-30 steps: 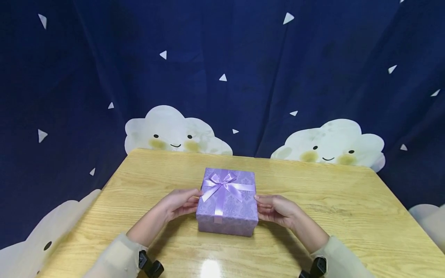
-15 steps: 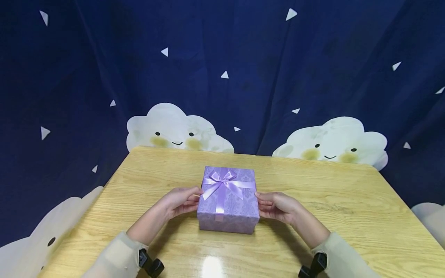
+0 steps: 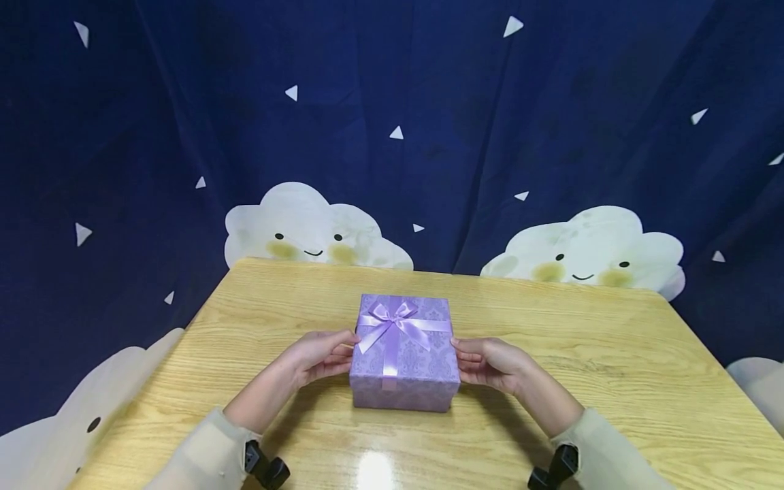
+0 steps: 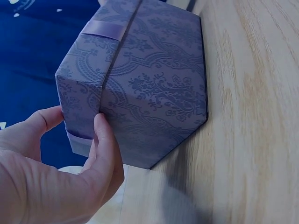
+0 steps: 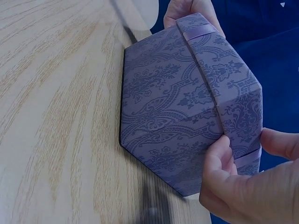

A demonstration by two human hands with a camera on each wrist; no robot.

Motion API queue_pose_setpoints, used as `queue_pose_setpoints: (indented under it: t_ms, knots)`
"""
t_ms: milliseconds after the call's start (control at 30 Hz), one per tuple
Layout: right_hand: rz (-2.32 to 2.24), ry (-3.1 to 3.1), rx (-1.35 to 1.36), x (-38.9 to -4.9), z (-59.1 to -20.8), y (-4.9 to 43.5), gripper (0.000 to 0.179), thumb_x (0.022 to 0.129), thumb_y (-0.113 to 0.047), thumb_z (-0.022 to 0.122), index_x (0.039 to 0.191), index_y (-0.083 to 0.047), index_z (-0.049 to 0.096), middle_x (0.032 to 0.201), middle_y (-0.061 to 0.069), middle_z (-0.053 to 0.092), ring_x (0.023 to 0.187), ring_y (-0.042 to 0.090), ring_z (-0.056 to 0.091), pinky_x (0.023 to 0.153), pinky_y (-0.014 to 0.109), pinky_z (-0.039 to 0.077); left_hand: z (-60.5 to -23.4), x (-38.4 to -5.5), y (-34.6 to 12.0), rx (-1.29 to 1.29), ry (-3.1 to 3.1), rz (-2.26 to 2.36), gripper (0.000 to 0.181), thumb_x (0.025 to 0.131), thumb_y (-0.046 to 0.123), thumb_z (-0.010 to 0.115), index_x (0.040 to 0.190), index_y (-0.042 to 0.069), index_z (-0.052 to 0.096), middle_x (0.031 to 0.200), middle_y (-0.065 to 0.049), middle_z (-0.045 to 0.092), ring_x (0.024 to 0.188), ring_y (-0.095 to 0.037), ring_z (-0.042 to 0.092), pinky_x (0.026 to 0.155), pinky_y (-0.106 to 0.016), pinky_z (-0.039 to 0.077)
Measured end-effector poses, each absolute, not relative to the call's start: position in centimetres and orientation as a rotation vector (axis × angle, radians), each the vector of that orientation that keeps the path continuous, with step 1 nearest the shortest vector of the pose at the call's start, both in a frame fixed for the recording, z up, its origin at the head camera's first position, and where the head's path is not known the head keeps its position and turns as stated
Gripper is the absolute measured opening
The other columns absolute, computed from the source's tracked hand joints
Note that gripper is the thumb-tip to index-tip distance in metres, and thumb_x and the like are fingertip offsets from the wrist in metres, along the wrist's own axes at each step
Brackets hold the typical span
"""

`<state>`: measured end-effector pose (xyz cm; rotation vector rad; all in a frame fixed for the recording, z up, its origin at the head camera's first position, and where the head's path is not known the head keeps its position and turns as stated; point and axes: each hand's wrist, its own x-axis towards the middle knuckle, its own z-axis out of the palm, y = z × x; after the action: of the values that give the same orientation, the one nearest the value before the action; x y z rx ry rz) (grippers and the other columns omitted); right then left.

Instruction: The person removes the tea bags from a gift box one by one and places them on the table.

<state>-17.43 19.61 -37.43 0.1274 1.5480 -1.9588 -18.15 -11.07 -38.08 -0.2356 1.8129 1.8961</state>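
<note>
Left hand [image 3: 321,357] and right hand [image 3: 493,365] seemingly pinch the lid [image 3: 412,357] at nine and three o'clock; even, level pressure suits.

In the right wrist view, a purple box [image 5: 161,109] fills the middle, with darker curly flowers all over it. Its lid [image 5: 240,105] is on, and a line shows where the lid ends. Shiny ribbon [image 5: 201,31] goes across the lid's side near the top, and more shows by the right hand [image 5: 250,184]. That hand pinches the lid, with the thumb at its top edge and a bent finger at its bottom edge. Part of the left hand [image 5: 204,10] peeks out at the far end. A wooden table [image 5: 56,112] is on the left, with a dark shadow [image 5: 154,200] near the box. Blue cloth [image 5: 280,93] is on the right.
</note>
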Motion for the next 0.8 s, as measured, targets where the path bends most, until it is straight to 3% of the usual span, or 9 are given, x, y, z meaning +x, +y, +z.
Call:
queue_pose_setpoints:
  t_ms: [800]
  knots:
    - [-1.951, 1.500, 0.107, -17.46, -36.62, 19.86, 0.020, 0.098, -0.013, 0.051, 0.084, -0.016, 0.066, 0.082, -0.004, 0.069, 0.081, 0.009, 0.065, 0.077, 0.022, 0.056, -37.25, -17.96, -11.01, -0.254, 1.794, 1.900, 0.049, 0.086, 0.015, 0.062, 0.125, -0.011, 0.050, 0.083, -0.002, 0.064, 0.073, -0.009, 0.062, 0.074, -0.019, 0.059]
